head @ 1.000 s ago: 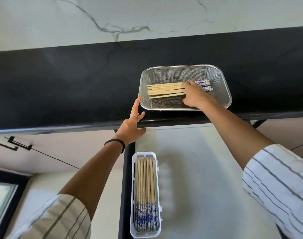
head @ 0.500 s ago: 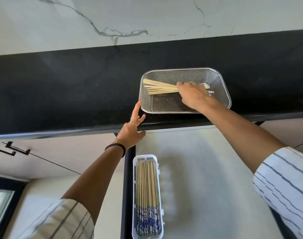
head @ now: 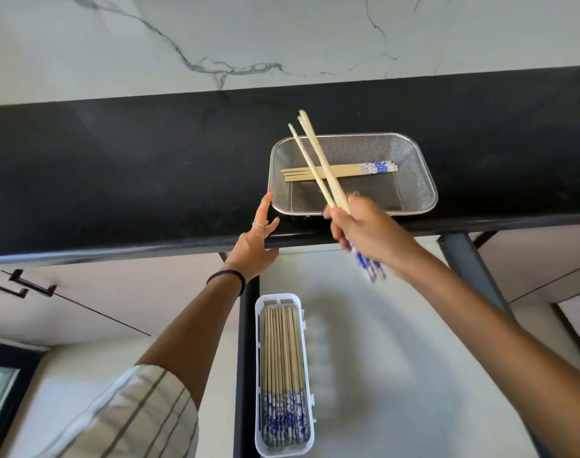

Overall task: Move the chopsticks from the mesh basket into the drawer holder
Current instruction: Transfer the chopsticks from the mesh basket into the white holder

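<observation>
A steel mesh basket [head: 414, 180] sits on the black counter, with a few wooden chopsticks with blue-patterned ends [head: 344, 169] lying flat in it. My right hand [head: 364, 229] is shut on a small bundle of chopsticks [head: 315, 157], lifted above the basket's front edge, their plain tips pointing up and left and the blue ends sticking out below my palm. My left hand [head: 254, 246] rests open on the counter edge, just left of the basket. Below, a white holder [head: 258, 358] in the open drawer is packed with several chopsticks [head: 283, 358] lying lengthwise.
The black counter [head: 116, 180] runs across the view under a white marble wall [head: 282, 38]. The open drawer has a white floor [head: 397, 375] to the right of the holder. Cabinet fronts with black handles [head: 17, 285] lie at the lower left.
My right hand closed on a few chopsticks in the basket and lifted them up and toward me, tilting them upright. A few stay in the basket. The left hand stayed put.
</observation>
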Demonstrator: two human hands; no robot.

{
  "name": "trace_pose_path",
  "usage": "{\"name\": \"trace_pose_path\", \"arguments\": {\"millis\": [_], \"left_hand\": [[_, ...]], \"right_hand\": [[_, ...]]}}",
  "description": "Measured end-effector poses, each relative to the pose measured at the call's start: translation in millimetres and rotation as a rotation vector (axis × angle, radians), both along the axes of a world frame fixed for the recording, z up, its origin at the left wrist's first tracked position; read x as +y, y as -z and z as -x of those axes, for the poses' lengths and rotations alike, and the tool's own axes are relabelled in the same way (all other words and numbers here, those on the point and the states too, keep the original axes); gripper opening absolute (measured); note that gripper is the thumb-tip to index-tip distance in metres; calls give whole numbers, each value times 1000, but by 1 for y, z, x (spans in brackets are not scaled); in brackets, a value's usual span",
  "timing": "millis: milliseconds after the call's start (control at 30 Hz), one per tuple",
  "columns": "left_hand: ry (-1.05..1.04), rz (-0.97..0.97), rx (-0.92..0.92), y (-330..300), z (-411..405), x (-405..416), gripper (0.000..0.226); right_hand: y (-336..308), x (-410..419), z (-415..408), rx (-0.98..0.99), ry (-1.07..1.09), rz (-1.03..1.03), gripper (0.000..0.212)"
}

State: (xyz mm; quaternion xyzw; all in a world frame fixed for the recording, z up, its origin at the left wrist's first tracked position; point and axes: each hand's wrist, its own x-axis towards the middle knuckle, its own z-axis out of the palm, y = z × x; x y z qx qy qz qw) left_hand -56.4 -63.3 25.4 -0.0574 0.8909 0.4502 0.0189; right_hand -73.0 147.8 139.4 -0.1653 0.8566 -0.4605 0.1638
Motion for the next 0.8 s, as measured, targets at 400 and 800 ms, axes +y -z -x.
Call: {"name": "trace_pose_path", "arguments": {"millis": [400, 800], "left_hand": [[25, -68, 36, -1, -2, -1, 108], [82, -116, 68, -12, -7, 3, 107]], "right_hand": [[135, 7, -131, -890, 107, 129, 17], [200, -75, -171, -656, 292, -215, 10]]}}
